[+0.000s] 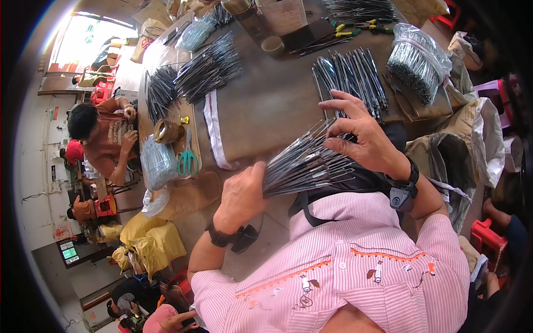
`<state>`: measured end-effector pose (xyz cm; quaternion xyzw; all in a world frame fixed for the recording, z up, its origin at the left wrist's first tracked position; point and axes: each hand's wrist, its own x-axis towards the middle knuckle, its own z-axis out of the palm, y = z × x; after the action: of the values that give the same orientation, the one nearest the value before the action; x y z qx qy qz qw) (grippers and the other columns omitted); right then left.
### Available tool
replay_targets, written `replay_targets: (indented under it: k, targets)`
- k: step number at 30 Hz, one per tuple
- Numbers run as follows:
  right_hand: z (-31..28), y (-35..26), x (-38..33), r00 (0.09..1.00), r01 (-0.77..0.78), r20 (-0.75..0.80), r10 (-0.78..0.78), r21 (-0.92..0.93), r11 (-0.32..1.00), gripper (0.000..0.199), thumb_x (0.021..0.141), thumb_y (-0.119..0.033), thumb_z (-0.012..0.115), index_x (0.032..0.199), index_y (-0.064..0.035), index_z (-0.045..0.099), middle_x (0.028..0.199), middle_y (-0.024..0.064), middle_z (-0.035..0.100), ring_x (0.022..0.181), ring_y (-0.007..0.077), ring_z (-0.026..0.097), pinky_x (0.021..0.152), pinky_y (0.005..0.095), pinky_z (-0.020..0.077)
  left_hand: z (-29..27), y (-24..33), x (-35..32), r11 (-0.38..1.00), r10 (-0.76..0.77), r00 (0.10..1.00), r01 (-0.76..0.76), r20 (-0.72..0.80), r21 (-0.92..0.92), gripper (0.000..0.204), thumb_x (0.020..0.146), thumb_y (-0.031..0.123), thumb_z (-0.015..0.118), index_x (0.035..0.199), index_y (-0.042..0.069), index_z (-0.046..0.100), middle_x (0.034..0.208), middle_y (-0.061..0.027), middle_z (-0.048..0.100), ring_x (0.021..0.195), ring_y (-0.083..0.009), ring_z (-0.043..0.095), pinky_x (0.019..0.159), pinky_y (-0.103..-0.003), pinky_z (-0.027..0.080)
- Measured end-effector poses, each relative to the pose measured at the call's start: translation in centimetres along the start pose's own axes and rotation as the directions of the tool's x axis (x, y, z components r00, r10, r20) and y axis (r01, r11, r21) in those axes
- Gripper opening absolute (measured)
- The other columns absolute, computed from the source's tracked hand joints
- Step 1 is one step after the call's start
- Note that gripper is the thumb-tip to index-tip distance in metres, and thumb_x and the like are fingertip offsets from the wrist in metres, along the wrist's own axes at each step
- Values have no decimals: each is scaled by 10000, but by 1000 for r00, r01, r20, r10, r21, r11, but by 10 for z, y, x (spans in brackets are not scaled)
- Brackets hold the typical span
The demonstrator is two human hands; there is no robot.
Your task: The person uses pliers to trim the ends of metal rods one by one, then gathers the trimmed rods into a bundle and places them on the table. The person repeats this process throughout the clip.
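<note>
Head view: your left hand (241,191) is closed around one end of a bundle of thin metal strips (302,166), so that side's got a solid grip. Your right hand (358,133) has its thumb and forefinger curled nearly together right at the other end, with the other fingers fanned out loose. Honestly can't tell if a strip is pinched in there.

Key thing is the angle: the bundle's long axis runs left to right across your front, tipping a bit away from you toward the right, with the splayed tips pointing at your right fingers. Left hand's the one firmly on it; right is just at the tips, a bit farther from you.

It's all up in front of your striped shirt (327,266), by the near side of the brown table (266,105). Just past your right hand there's a loose pile of strips (361,75), then a plastic-wrapped bundle (419,64) further right. Over left: teal-handled scissors (187,161) and a tape roll (167,132).
</note>
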<state>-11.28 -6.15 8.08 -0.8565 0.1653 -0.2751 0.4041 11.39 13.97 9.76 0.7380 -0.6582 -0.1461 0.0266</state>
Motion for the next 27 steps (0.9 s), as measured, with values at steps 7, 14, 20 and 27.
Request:
replay_targets:
  k: [7, 14, 20, 27]
  targets:
    - [-16, 11, 2, 998, -57, -38, 58, 19, 998, 137, 820, -127, 741, 814, -10, 669, 1331, 147, 551, 1383, 360, 363, 1107, 463, 301, 0, -2, 0, 997, -45, 998, 48, 39, -62, 630, 603, 98, 775, 1178, 35, 525, 913, -201, 665, 876, -393, 655, 745, -446, 525]
    - [-16, 16, -6, 960, -240, -117, 254, 121, 963, 219, 821, -195, 752, 889, 8, 703, 1295, 169, 569, 1257, 310, 483, 1011, 367, 400, 4, -6, -3, 994, -82, 997, 82, 1, -73, 620, 619, 113, 767, 1184, 34, 525, 927, -210, 664, 875, -402, 651, 743, -456, 520]
    - [-16, 17, -33, 893, -429, 36, 449, 375, 822, 222, 829, -166, 739, 841, 51, 694, 1184, 151, 623, 1091, 208, 585, 900, 320, 444, 6, -8, -8, 998, -56, 984, 60, -171, 15, 505, 658, 61, 701, 1133, 24, 537, 867, -175, 632, 784, -386, 635, 689, -451, 505]
    - [12, 11, -49, 802, -556, 209, 559, 603, 572, 314, 826, -259, 748, 905, 44, 732, 1280, 188, 584, 1191, 244, 531, 1013, 343, 387, 8, -7, 0, 993, 41, 955, -7, -295, 116, 460, 682, 30, 660, 1127, 17, 546, 808, -140, 597, 715, -349, 615, 660, -421, 488]
